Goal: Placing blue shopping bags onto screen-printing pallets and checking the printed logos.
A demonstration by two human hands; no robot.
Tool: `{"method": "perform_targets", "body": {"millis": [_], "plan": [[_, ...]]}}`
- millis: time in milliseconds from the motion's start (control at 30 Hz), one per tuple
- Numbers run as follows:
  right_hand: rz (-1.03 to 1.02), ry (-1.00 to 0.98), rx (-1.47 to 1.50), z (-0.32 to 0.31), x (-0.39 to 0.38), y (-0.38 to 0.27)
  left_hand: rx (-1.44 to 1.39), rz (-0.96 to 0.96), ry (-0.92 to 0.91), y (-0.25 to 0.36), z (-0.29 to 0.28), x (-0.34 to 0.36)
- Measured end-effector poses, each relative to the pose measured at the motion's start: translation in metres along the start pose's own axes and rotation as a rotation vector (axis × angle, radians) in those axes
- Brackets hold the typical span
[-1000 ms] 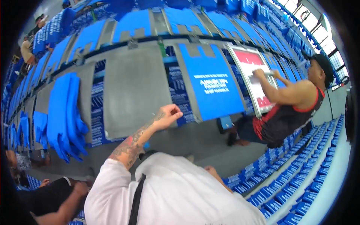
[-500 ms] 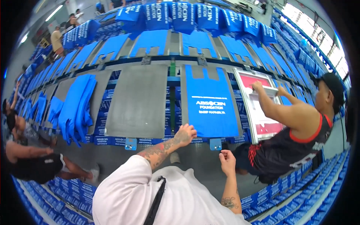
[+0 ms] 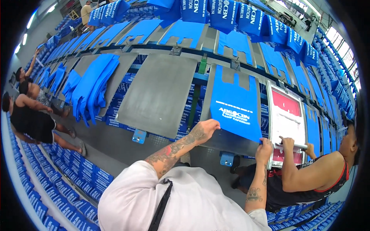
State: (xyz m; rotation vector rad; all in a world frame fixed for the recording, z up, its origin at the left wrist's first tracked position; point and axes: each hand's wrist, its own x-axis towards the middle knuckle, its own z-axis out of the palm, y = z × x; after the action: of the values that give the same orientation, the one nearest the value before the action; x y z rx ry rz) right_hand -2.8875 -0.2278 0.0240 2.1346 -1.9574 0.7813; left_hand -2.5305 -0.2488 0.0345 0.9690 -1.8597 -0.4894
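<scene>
A blue fabric bag (image 3: pixel 235 92) with handle cut-outs and white print lies on a grey board (image 3: pixel 227 142) in front of me. Its near edge is raised off the board. My left hand (image 3: pixel 209 129) is closed on the near left corner, fingers pinched. At the near right corner, my right hand (image 3: pixel 264 149) also pinches the cloth. Just right of it, a co-worker's hands grip a squeegee (image 3: pixel 295 144) across a white-framed printing screen (image 3: pixel 285 111) with a red and white mesh.
A bare grey board (image 3: pixel 158 96) is to the left, then a board draped with a pile of blue bags (image 3: pixel 92 88). More boards with blue bags run along the far row. Printed blue bags (image 3: pixel 227 17) hang beyond. Two people (image 3: pixel 34 111) stand at the left.
My hands have taken hold of the bag's near corners and lifted that edge. My view has turned to the right. The co-worker's squeegee has moved toward the screen's near end.
</scene>
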Motion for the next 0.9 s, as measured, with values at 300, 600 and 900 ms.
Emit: {"method": "perform_targets", "body": {"millis": [300,600,900], "plan": [[0.107,-0.014,0.473,-0.043,-0.032,-0.011,0.018,-0.269,0.149,0.073,-0.029,-0.025],[0.762,-0.475,1.98,0.0,-0.09,0.023,-0.051,-0.787,0.47,0.056,0.039,-0.103],[0.916,-0.781,1.583,0.02,-0.092,0.066,-0.849,-1.29,0.134,0.047,0.022,-0.143]]}}
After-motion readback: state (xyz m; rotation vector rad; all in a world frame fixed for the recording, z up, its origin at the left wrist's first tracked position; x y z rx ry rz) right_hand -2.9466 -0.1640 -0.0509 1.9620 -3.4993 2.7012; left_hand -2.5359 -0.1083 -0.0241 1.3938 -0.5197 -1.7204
